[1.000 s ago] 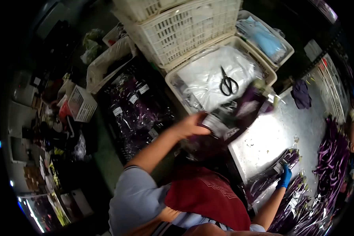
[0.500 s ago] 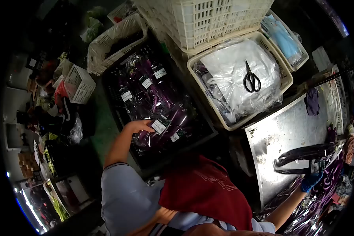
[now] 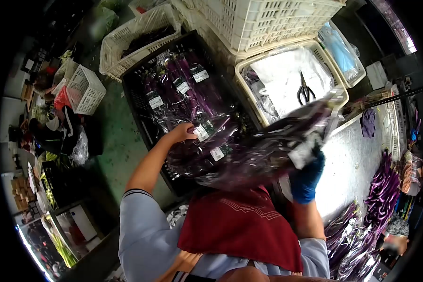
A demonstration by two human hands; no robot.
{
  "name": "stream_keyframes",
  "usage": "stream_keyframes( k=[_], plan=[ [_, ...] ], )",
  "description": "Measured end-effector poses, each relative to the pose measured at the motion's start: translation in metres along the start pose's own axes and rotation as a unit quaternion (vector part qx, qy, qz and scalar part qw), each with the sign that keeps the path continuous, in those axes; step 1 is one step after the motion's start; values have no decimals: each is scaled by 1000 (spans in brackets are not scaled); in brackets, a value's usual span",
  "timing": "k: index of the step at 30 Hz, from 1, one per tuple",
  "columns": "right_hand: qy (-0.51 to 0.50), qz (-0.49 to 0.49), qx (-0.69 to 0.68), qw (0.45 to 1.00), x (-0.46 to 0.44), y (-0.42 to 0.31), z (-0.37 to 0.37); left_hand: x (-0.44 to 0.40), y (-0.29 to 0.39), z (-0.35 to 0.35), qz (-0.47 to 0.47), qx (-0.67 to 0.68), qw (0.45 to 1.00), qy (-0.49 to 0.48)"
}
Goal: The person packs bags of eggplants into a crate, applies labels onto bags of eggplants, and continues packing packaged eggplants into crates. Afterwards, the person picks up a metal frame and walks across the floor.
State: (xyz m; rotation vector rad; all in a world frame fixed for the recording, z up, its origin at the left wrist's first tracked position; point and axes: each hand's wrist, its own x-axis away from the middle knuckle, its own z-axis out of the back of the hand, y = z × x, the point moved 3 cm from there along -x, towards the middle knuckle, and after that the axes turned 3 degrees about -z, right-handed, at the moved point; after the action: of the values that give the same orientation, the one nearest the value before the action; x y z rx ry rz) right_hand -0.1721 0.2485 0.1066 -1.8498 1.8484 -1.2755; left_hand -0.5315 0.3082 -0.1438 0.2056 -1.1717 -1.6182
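Observation:
My bare left hand [image 3: 181, 132] grips the edge of a clear bag of long purple eggplants [image 3: 204, 145] with a white label. That bag lies at the near end of a black crate [image 3: 132, 110]. In my right hand [image 3: 309, 178], which wears a blue glove, is another labelled bag of long eggplants [image 3: 268, 157], blurred by motion. It slants over the crate's near right corner. Further up the crate lie several more labelled bags of eggplants [image 3: 185, 84].
Black scissors [image 3: 306, 94] rest on white plastic bags in a cream basket [image 3: 243, 77]. Tall cream crates [image 3: 256, 28] stand behind it. To the right is a metal table [image 3: 348, 164], with loose eggplants [image 3: 383, 192] beyond its edge. Another person [image 3: 63, 134] is at far left.
My right hand has come from the metal table leftward toward the crate, bringing the bag of eggplants. My left hand has shifted slightly up and right, staying on its bag.

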Motion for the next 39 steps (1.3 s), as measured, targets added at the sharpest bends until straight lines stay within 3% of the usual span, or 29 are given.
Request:
stream_keyframes(
  k=[1,2,3,4,5,6,9,11,12,13,14,15,16,18,19,21,22,24,26,27,32,34,35,36,38,39],
  plan=[
    [-38,-17,-11,999,0,28,-3,4,11,5,50,-5,998,-43],
    [43,-52,-4,998,7,50,-16,5,8,6,47,24,998,-32],
    [1,-126,-71,989,8,81,-10,7,3,6,44,53,997,-21],
    [-109,-184,-146,966,-1,126,16,8,-2,5,41,82,996,-12],
    [-33,-243,-133,960,10,149,17,8,-13,3,32,112,993,-37],
    [-34,-301,-110,947,14,178,29,6,-23,-1,22,140,988,-62],
    [-138,-367,86,916,26,199,68,25,8,12,-14,15,1000,15],
    [-101,-479,109,865,32,163,26,49,54,12,-45,-94,988,110],
    [-140,-394,204,885,21,156,26,61,73,3,-123,-76,972,187],
    [-177,-303,295,889,11,147,27,70,90,-7,-108,-100,984,103],
    [-211,-205,381,877,0,137,26,80,103,-23,-165,-86,978,92],
    [-253,-57,502,825,-17,120,14,92,115,-36,-146,-139,978,51],
    [-286,93,603,739,-33,106,-2,99,114,-56,-119,-155,977,89],
    [-248,230,708,621,-69,124,16,104,102,-77,-131,-230,954,139],
    [-224,296,747,551,-75,128,16,105,101,-75,-112,-199,963,146],
    [-299,226,722,582,-65,145,11,106,99,-68,-77,-137,975,160],
    [-336,184,707,595,-55,154,9,111,102,-67,-73,-179,967,167],
    [-379,127,754,521,-47,170,21,125,109,-64,-66,-260,947,175],
    [-391,101,794,454,-50,177,29,119,92,-75,-43,-254,955,149],
    [-395,146,822,384,-56,186,43,113,84,-77,-36,-242,959,146],
    [-415,120,818,380,-74,180,47,126,109,-70,8,-241,961,137],
    [-401,136,816,394,-86,176,49,135,103,-77,11,-321,936,142],
    [-387,165,837,350,-90,177,47,135,92,-82,-1,-355,921,159],
    [-383,153,844,342,-93,179,45,136,93,-81,-12,-389,904,177],
    [-372,131,859,327,-100,182,40,132,92,-74,-10,-347,925,151],
    [-370,174,854,322,-96,176,34,129,94,-68,-16,-336,932,136]
  ],
)
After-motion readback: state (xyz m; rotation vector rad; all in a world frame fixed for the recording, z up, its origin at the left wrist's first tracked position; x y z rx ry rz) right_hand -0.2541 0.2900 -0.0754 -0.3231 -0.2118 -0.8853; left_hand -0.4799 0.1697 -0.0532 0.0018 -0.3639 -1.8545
